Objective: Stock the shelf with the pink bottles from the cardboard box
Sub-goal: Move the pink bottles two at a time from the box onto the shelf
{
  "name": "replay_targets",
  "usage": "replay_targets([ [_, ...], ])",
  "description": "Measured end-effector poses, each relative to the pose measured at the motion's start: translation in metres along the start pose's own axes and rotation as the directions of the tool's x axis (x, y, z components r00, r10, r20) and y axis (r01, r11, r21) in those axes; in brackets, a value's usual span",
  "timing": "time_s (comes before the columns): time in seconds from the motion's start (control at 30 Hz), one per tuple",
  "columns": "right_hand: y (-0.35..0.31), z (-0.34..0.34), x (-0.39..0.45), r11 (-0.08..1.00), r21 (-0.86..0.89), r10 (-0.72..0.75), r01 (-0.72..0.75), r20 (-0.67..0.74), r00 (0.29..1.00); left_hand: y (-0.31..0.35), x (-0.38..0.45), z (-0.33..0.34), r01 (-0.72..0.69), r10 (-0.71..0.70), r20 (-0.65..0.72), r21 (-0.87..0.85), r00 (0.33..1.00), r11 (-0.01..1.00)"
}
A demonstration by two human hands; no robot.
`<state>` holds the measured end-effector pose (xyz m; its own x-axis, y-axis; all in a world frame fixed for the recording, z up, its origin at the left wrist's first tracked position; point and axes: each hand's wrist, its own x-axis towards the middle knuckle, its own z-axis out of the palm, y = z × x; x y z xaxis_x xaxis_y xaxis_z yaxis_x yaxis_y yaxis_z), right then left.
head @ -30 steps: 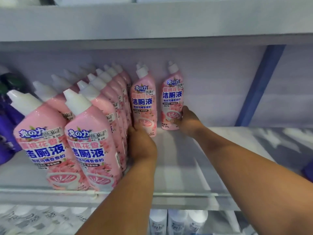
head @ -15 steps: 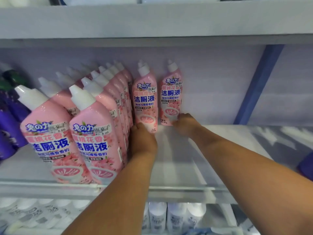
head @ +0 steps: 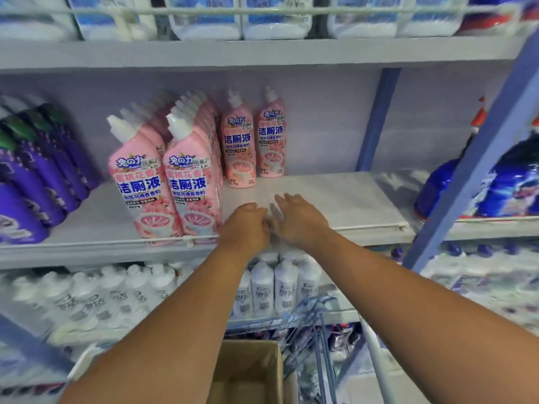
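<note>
Below your forearms sits the cardboard box (head: 248, 371). Your left hand (head: 246, 225) and right hand (head: 300, 220) hover empty over the shelf (head: 335, 199) front, left fingers loosely curled, right fingers spread. Behind, pink bottles (head: 186, 176) stand in rows reaching the back wall.

Grey shelf (head: 335, 196), pink bottles (head: 163, 182) standing beside purple bottles (head: 35, 182)
</note>
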<state>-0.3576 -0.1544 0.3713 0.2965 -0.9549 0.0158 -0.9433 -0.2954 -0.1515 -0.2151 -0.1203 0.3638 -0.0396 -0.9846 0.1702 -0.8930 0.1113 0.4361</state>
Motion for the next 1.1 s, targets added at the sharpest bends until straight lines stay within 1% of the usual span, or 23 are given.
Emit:
replay_targets([
  [0.1, -0.012, -0.001, -0.042, 1.0, -0.006, 0.027, -0.027, -0.01, 1.0, 0.003, -0.037, -0.009, -0.045, 0.045, 0.021, 0.001, 0.999, 0.999],
  [0.17, -0.019, -0.004, -0.071, 1.0, -0.023, 0.017, -0.018, -0.021, 1.0, 0.004, -0.067, -0.017, -0.033, 0.032, 0.029, 0.039, 0.999, 0.999],
  [0.23, -0.026, -0.003, -0.101, 0.999, -0.037, 0.002, -0.002, -0.018, 1.0, 0.003, -0.101, -0.024, -0.001, 0.001, -0.012, 0.055, 1.0, 0.998],
  [0.3, -0.034, 0.0, -0.13, 1.0, -0.022, -0.009, 0.01, 0.015, 1.0, 0.002, -0.138, -0.03, 0.018, -0.012, -0.07, 0.086, 0.997, 0.996],
  [0.33, -0.037, 0.004, -0.145, 0.999, -0.03, -0.02, 0.021, 0.025, 0.999, 0.0, -0.156, -0.032, 0.023, -0.014, -0.066, 0.126, 0.998, 0.992],
  [0.43, -0.049, 0.02, -0.188, 0.997, -0.061, -0.052, 0.054, 0.027, 0.998, -0.009, -0.203, -0.041, 0.066, -0.071, 0.009, 0.271, 0.997, 0.96],
  [0.63, -0.078, 0.063, -0.243, 0.996, -0.025, -0.083, 0.084, 0.032, 0.996, -0.04, -0.275, -0.046, 0.132, -0.165, 0.07, 0.345, 0.984, 0.929],
  [0.77, -0.094, 0.099, -0.257, 0.991, -0.05, -0.117, 0.125, 0.135, 0.984, -0.084, -0.302, -0.028, 0.143, -0.194, 0.136, 0.313, 0.972, 0.939],
  [0.83, -0.103, 0.124, -0.262, 0.988, -0.069, -0.122, 0.136, 0.173, 0.977, -0.109, -0.311, -0.013, 0.128, -0.195, 0.172, 0.337, 0.966, 0.933],
  [0.93, -0.117, 0.16, -0.269, 0.994, -0.061, -0.078, 0.094, 0.228, 0.971, -0.143, -0.315, 0.009, 0.096, -0.181, 0.23, 0.338, 0.956, 0.936],
  [1.0, -0.125, 0.186, -0.277, 0.997, -0.048, -0.043, 0.058, 0.267, 0.963, -0.165, -0.318, 0.027, 0.092, -0.191, 0.31, 0.308, 0.931, 0.947],
  [1.1, -0.135, 0.222, -0.288, 0.998, -0.061, 0.025, -0.003, 0.369, 0.929, -0.201, -0.324, 0.057, 0.073, -0.179, 0.425, 0.253, 0.887, 0.965],
])
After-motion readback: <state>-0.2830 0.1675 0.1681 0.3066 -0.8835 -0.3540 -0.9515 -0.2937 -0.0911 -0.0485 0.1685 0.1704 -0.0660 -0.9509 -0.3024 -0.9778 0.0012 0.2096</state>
